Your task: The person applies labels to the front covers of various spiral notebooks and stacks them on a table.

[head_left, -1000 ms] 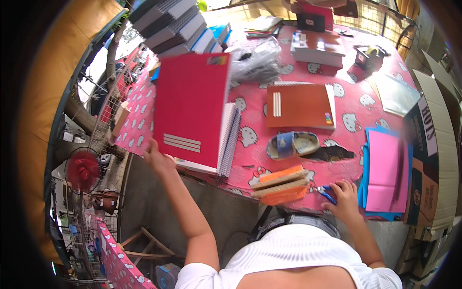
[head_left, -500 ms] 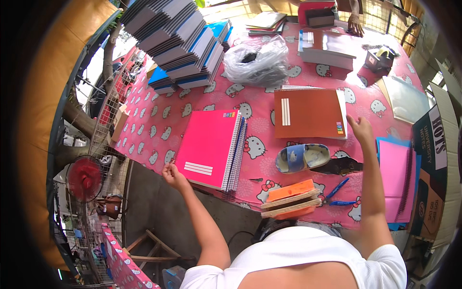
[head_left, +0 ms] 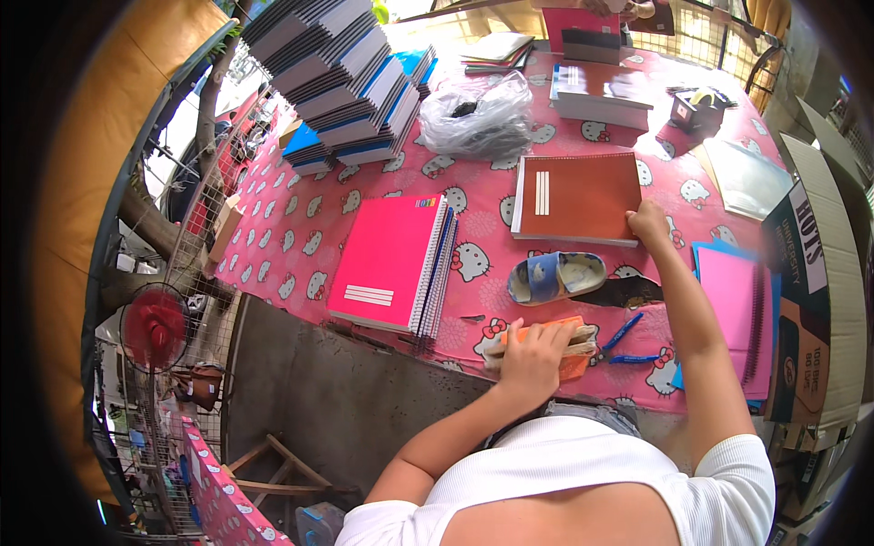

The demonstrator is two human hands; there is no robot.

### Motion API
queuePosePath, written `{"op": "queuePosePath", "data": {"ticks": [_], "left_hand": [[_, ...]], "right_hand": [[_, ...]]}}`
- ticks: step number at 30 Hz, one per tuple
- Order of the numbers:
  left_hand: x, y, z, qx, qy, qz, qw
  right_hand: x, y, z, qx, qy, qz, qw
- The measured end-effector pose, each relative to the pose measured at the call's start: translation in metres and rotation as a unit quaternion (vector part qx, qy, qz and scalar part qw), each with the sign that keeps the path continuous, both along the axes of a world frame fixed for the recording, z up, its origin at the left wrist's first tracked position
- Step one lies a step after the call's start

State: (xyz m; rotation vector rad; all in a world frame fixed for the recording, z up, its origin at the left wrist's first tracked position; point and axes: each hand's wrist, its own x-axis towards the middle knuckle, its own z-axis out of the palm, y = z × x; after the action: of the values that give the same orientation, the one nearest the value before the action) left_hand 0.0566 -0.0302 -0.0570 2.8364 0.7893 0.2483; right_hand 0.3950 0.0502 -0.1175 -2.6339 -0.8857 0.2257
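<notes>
My left hand [head_left: 532,366] is wrapped over a pair of orange-topped wooden blocks [head_left: 575,350] at the table's near edge; its palm hides part of them. At the lower right corner of a stack of brown notebooks [head_left: 590,202], the fingers of my right hand [head_left: 648,222] are bent round the edge. Between the two hands lies a blue and white slipper [head_left: 557,277]. Two blue pens [head_left: 623,333] rest beside the blocks. Further left, a stack of spiral notebooks with a pink cover [head_left: 384,264] on top lies untouched.
Tall stacks of blue-covered notebooks [head_left: 341,82] stand at the back left, beside a clear plastic bag [head_left: 478,118]. Pink and blue sheets [head_left: 728,309] and a cardboard box [head_left: 806,300] are on the right. Another person's hands [head_left: 619,9] show at the far edge.
My left hand has left the pink notebook stack and come to the wooden blocks. My right hand has closed on the brown notebooks, whose edges now line up more evenly.
</notes>
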Motion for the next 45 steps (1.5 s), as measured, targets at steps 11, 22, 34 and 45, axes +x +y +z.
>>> {"op": "queuePosePath", "data": {"ticks": [11,22,34,45], "left_hand": [[0.009,0.008,0.000,0.002,-0.083,-0.082,0.993],[0.012,0.020,-0.001,-0.001,-0.017,-0.098,0.995],[0.023,0.041,0.000,-0.124,-0.052,-0.078,0.988],[0.054,0.188,-0.023,-0.674,-0.459,0.299,0.496]], "right_hand": [[-0.132,0.065,0.028,0.114,-0.170,0.532,0.822],[-0.111,0.109,0.002,0.091,-0.025,0.590,0.802],[-0.124,0.105,0.022,0.068,0.007,0.569,0.820],[-0.154,-0.052,0.122,0.146,-0.011,0.678,0.721]]}}
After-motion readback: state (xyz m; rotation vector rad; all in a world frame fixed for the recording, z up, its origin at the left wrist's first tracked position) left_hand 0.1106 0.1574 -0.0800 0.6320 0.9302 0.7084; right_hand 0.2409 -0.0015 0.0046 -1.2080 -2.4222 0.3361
